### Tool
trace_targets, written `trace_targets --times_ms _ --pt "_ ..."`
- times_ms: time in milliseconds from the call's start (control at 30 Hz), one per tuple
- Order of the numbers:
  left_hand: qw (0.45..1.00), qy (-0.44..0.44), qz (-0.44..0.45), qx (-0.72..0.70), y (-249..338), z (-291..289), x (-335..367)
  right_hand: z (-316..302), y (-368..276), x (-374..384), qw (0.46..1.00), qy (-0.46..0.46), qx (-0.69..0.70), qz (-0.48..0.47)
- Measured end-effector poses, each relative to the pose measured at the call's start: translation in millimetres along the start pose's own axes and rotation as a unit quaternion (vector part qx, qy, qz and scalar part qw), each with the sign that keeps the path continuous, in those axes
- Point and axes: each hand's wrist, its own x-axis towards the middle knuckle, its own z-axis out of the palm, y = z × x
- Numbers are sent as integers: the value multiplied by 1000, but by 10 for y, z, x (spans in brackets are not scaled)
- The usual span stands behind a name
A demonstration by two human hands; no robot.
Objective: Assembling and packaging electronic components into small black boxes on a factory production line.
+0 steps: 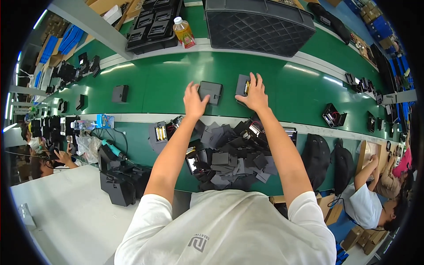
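My left hand (194,102) is at the left side of a closed black plastic box (211,92) on the green belt. Its fingers are apart, and the thumb reaches the box's near left corner. Further right, my right hand (255,96) spans a second black box (242,84), thumb at the near left edge and fingers along the right side. Batteries show in this box's open compartment, partly covered by the hand. Between my forearms lies a heap of flat black plastic covers (238,163), with open battery boxes (160,132) at its left edge.
More black boxes sit on the belt, one at left (119,93) and an open one at right (334,115). A large black crate (260,26) and a drink bottle (183,32) stand beyond. A teal electric screwdriver (114,150) lies left. Co-workers sit both sides.
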Motion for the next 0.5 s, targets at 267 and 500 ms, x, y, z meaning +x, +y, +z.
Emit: trace_targets --times_ms 267,500 --pt "963 54 129 229 319 130 -94 131 -318 52 997 -20 -24 68" --pt "963 -95 45 249 367 -172 71 132 -496 18 997 -34 -20 64"
